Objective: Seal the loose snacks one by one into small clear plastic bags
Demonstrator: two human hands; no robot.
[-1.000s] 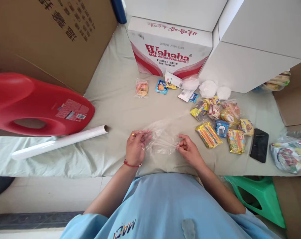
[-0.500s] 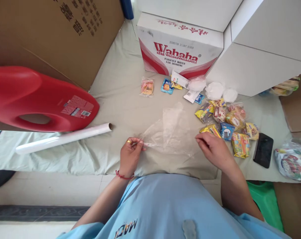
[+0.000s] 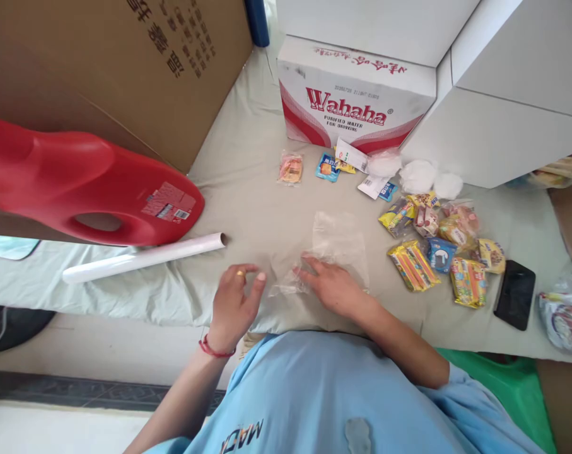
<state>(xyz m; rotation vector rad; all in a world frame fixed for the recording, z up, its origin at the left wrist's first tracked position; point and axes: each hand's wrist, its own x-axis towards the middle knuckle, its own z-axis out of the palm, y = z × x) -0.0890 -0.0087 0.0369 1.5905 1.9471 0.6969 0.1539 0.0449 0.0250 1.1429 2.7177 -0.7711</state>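
A clear plastic bag [image 3: 337,243] lies flat on the pale green cloth [image 3: 248,202] in front of me. My right hand [image 3: 330,285] rests on its near edge with fingers stretched flat, pressing it down. My left hand [image 3: 236,299] hovers just left of the bag, fingers loosely curled and apart, holding nothing; it wears a gold ring and a red wrist string. A pile of small snack packets [image 3: 432,243] lies to the right of the bag.
A white roll of film [image 3: 144,258] and a red plastic jug [image 3: 87,189] lie at the left. A Wahaha carton [image 3: 356,101], a brown cardboard box [image 3: 125,63] and white boxes [image 3: 503,120] stand behind. A black phone [image 3: 515,294] lies at the right, near a green stool [image 3: 507,391].
Both hands held the bag stretched between them; now the left hand has let go and the right hand has moved left, pressing the bag flat on the cloth.
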